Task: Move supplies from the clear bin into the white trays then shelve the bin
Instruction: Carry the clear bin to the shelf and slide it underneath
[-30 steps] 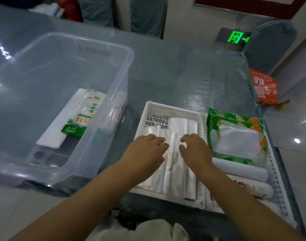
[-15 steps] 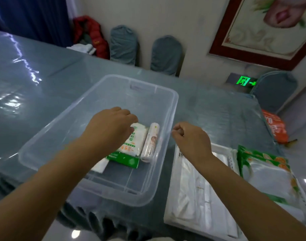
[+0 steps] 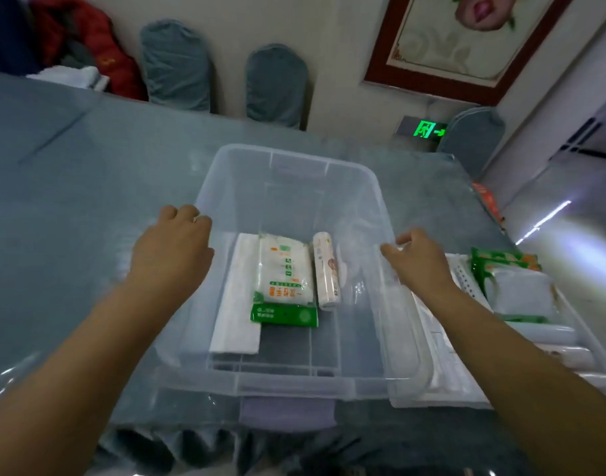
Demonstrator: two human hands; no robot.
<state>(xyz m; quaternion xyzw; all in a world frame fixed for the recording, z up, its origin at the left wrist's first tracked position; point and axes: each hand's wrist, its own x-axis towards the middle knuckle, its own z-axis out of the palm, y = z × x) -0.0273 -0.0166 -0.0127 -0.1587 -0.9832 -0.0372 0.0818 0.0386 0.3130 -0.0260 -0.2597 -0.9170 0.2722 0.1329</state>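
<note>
The clear bin [image 3: 296,384] stands in the middle of the table in front of me. Inside it lie a flat white packet [image 3: 234,304], a white pack with orange print [image 3: 283,269], a green packet [image 3: 283,315] and a small white roll [image 3: 325,273]. My left hand [image 3: 172,250] curls over the bin's left rim. My right hand [image 3: 419,261] grips the right rim. Against the bin's right side sit the white trays [image 3: 465,281], which hold clear bags [image 3: 435,341], green-and-orange packs [image 3: 508,266] and white rolls [image 3: 552,336].
The grey table [image 3: 88,207] has a shiny cover and ends close to my body. Covered chairs [image 3: 277,84] line the far wall, with one [image 3: 473,139] at the right corner. An orange bag [image 3: 485,201] lies past the table's right edge.
Both hands left the clear bags in the near tray, moved left and took hold of the bin's two sides. The view swung left, so the bin sits in the centre.
</note>
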